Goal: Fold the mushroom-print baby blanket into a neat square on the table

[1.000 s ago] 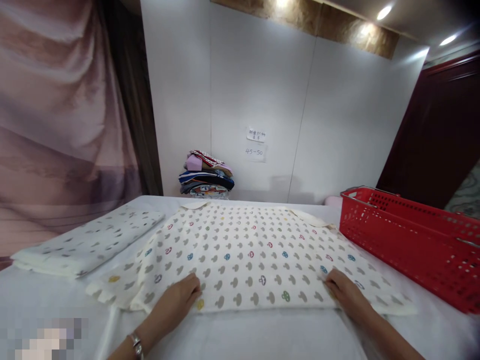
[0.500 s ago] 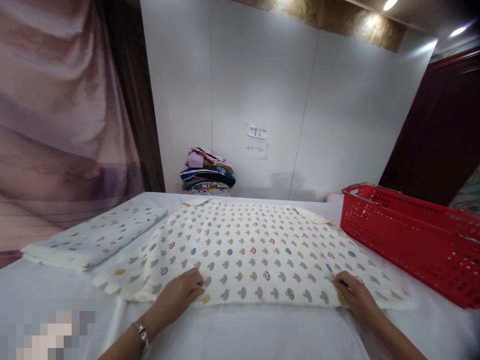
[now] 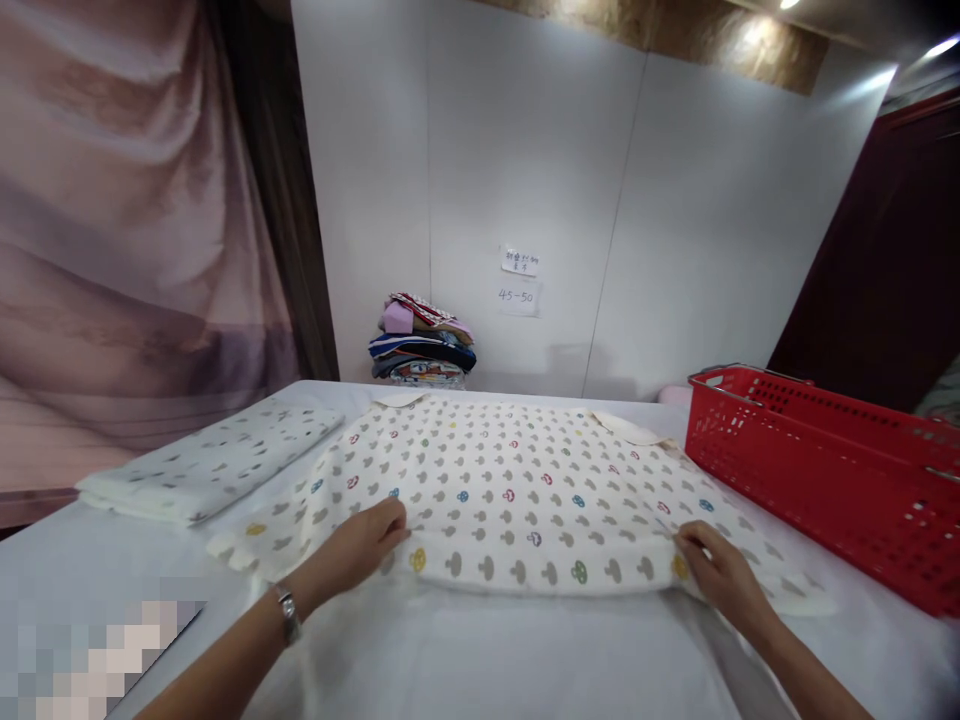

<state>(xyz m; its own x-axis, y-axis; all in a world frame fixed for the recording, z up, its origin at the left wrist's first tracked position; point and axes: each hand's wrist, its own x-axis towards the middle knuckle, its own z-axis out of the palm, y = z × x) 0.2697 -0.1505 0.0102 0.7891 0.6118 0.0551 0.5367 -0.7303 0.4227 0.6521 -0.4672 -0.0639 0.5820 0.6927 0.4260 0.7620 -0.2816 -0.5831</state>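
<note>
Pinching near edge of printed cloth [image 3: 517,480]

garment [image 3: 510,490] mid worktop [image 3: 480,660] | folded cloth [image 3: 217,460] on its left | basket [image 3: 825,480] on its right | clothes pile [image 3: 421,342] behind, at wall | left hand [image 3: 360,545], right hand [image 3: 716,570] on garment's near edge

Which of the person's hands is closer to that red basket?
The right hand, on the near edge of the patterned cloth, toward the red basket. The left hand is on the cloth farther left.
</note>
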